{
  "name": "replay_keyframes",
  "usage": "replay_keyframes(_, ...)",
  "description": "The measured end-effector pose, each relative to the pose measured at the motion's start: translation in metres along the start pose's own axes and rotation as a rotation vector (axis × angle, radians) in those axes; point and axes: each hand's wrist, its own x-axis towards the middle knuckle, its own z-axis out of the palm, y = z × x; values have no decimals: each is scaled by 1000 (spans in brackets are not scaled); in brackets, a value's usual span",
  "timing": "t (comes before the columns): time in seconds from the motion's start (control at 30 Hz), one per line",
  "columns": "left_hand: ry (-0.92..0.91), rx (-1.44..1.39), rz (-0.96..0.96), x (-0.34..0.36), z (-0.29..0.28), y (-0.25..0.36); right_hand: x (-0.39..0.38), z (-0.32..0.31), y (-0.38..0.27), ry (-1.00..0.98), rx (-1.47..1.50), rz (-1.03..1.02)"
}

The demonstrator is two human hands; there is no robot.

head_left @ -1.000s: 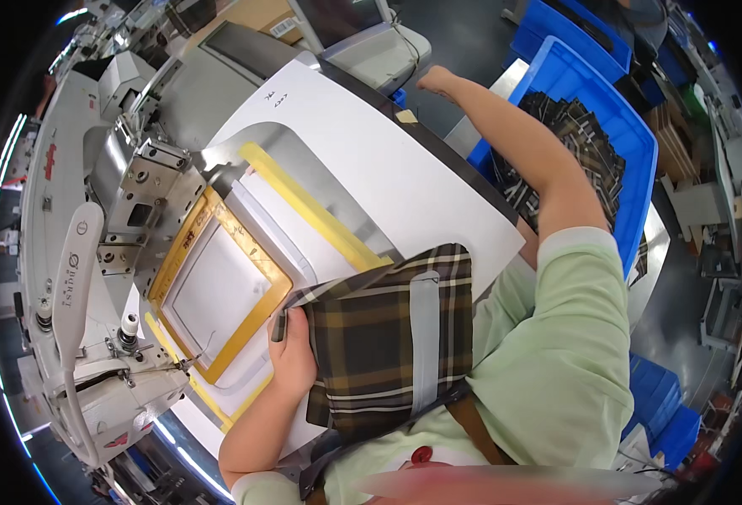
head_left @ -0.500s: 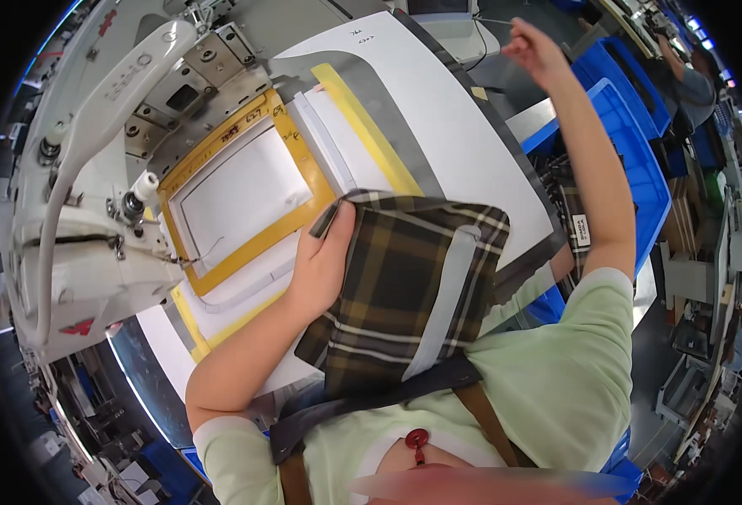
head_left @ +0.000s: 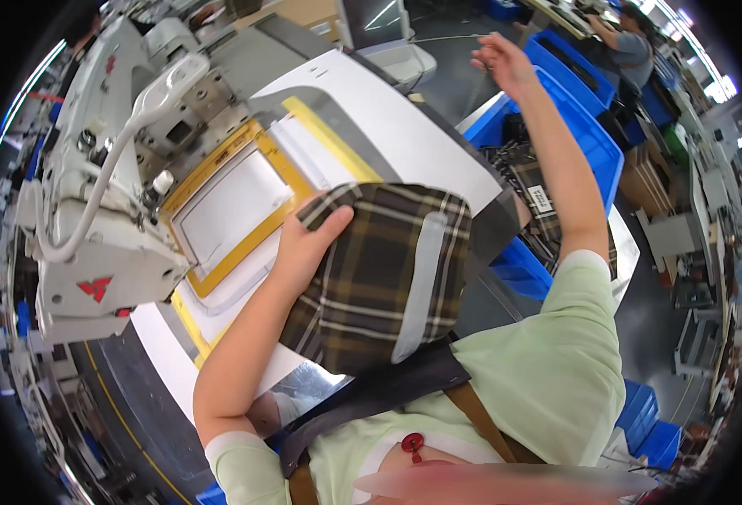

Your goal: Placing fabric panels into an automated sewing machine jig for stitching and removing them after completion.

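Observation:
My left hand (head_left: 312,244) grips the upper left part of a dark olive plaid fabric piece (head_left: 363,278), thumb on top. A pale grey strip (head_left: 421,286) runs along its right side. The fabric lies over the front of a white board (head_left: 405,139) holding yellow strips and a yellow rectangular frame (head_left: 216,160), beside a white sewing machine (head_left: 102,286). My right hand (head_left: 506,67) is raised beyond the board, its fingers loosely curled and apart, with nothing clearly in them.
A blue crate (head_left: 606,168) of plaid pieces with a white label stands at my right, another blue crate (head_left: 581,76) behind it. A co-worker (head_left: 628,50) works at a far bench. A monitor (head_left: 371,21) is at the back. More blue crates (head_left: 640,412) sit lower right.
My right hand has risen farther above the crates. My left hand and the plaid piece moved up toward the frame, covering more of the board's front. The view has shifted.

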Motion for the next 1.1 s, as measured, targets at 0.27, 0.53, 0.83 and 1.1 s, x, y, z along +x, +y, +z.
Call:
replay_keyframes(0.27,-12,111,32,-1,1,-4,25,63,79,-239,-1632,246)
replay_keyframes(0.53,-23,232,-31,0,-4,2,96,57,82,735,-1429,-304)
replay_keyframes(0.83,1,227,-44,1,-7,1,165,10,-46,686,402,-92)
replay_keyframes(1.1,-23,258,61,5,-4,-4,117,81,-84,199,-266,77)
